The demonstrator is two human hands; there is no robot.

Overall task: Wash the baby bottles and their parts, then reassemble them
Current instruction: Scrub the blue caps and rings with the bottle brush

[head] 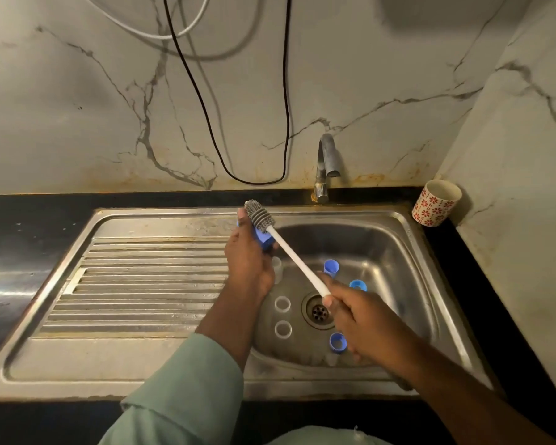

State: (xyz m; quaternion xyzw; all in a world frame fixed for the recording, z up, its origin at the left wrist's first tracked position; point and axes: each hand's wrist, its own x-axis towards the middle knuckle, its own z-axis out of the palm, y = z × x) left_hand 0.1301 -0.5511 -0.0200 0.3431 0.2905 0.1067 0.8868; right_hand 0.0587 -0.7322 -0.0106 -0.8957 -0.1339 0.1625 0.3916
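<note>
My left hand (247, 261) holds a blue bottle part (264, 239) above the left rim of the sink basin. My right hand (360, 319) grips the white handle of a bottle brush (294, 256). Its grey bristle head (258, 215) lies against the blue part by my left fingertips. In the steel basin (382, 245) lie other parts: a blue cap (331, 268), a second blue piece (358, 285), a blue ring (337, 342), two clear bottles seen from above (282, 304) (283, 329) and a clear bottle (276, 268) partly behind my left hand.
The tap (326, 162) stands behind the basin with no water running. A ribbed steel drainboard (135, 284) extends to the left. A floral paper cup (435, 202) sits on the black counter at the back right. Cables (286, 107) hang down the marble wall.
</note>
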